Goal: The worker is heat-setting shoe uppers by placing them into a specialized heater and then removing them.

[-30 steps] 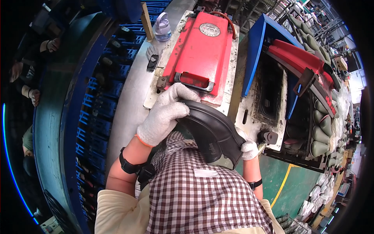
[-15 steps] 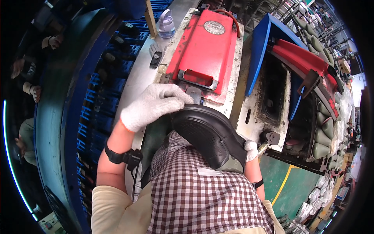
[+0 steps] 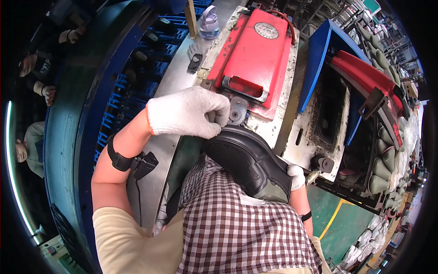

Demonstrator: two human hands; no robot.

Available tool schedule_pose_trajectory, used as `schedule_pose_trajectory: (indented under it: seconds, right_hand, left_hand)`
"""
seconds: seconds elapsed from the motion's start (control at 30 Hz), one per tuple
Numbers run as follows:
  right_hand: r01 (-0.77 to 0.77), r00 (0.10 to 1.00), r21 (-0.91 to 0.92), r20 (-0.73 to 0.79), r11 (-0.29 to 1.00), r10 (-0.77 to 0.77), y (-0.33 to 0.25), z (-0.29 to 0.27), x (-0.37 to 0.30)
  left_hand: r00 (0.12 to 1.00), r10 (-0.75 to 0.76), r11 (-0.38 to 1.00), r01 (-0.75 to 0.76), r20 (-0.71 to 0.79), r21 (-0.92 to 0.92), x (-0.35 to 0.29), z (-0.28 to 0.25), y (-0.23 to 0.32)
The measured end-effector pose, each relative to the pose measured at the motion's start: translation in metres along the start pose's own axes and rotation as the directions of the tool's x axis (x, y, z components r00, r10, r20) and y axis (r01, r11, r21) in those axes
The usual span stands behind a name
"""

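A black shoe [image 3: 242, 157] with a dotted, perforated patch and an olive-grey part near its lower end lies tilted in front of my checked apron. My right hand [image 3: 295, 176], in a white glove, grips the shoe at its right end; most of its fingers are behind the shoe. At the upper left edge, my gloved left hand [image 3: 191, 112] is closed, with thumb and fingertips pinched together just over the rim. What they pinch, if anything, is hidden. Just beyond that hand is a grey round latch [image 3: 237, 112] on the front of a red-lidded machine [image 3: 255, 55].
To the right, a second mould station [image 3: 319, 123] has its red lid [image 3: 365, 77] raised beside a blue panel [image 3: 315, 64]. A water bottle [image 3: 209, 23] and a small black device [image 3: 195, 62] rest on the metal table. A blue-edged conveyor [image 3: 77, 123] runs along the left; people are beyond it.
My left hand has turned and its fingers have curled in tighter at the shoe's rim, uncovering the round latch. My right hand keeps its hold. The whole view has shifted slightly.
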State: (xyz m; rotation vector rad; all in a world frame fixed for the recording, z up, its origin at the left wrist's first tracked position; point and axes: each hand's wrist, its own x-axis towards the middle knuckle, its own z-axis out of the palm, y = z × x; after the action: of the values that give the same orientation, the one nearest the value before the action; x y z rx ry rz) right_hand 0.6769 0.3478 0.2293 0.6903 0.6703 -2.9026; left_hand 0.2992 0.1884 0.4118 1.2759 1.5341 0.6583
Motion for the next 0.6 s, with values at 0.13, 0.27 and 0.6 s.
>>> schedule_pose_trajectory:
  seconds: [0.13, 0.27, 0.6]
  right_hand:
    - [-0.003, 1.000, 0.011, 0.013, 1.000, 0.002, 0.000, 0.008, 0.001]
    - [-0.026, 0.998, -0.001, -0.065, 1.000, 0.026, 0.004, -0.009, 0.000]
    - [0.014, 0.996, -0.011, -0.084, 1.000, -0.015, 0.005, -0.008, -0.007]
  left_hand:
    - [1.000, 0.030, 0.996, -0.029, -0.005, 0.083, -0.003, 0.004, -0.010]
    - [0.998, 0.044, 0.996, -0.047, -0.051, -0.070, -0.004, 0.008, -0.020]
    - [0.979, 0.026, 0.857, -0.126, -0.202, -0.499, -0.010, 0.033, -0.041]
